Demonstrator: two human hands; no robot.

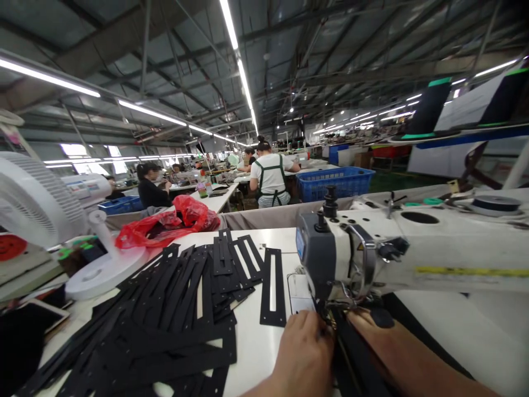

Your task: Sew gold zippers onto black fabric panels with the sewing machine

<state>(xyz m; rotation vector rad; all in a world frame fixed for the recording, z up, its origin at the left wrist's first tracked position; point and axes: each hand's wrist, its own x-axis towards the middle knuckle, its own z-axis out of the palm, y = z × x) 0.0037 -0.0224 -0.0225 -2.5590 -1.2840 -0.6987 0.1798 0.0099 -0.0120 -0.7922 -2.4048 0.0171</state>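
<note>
Touching black fabric (352,355), left hand (305,347) curled

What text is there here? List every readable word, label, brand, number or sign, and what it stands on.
None can be read.
Label on the white fan: too blurred.
Yellow strip along the sewing machine: any marks blurred.
Small screen on the machine's end: too small.
Red patch at the left edge: dark marks, no legible word.
</note>
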